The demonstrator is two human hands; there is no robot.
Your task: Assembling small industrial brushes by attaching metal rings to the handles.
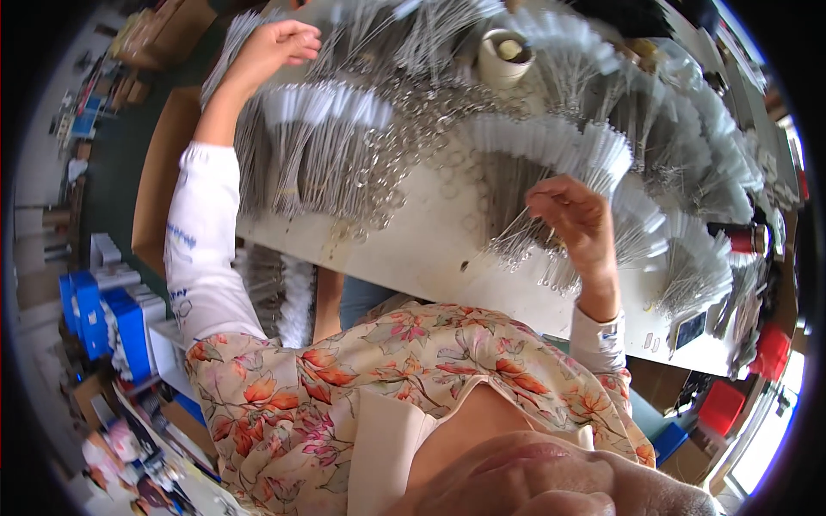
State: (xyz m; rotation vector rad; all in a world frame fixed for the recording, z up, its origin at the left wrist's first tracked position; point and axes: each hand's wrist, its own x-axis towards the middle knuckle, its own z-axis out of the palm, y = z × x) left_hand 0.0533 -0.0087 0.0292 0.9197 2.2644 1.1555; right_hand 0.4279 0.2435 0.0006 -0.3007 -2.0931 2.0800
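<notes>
My left hand is raised over the far left of the table, its fingers closed together; whatever they may hold cannot be made out. Beneath and beside it stand bundles of thin wire brushes with white bristle ends. My right hand is at the right, thumb and fingers pinched just above the looped wire stems of another brush bundle. Its fingers hide anything small between them. Between the two hands lies a loose heap of small metal rings, spilling toward the near edge.
A white cup with something yellowish inside stands at the back. More brush bundles crowd the right side. A phone and a dark red flask are at the right. A cardboard box adjoins the table's left edge.
</notes>
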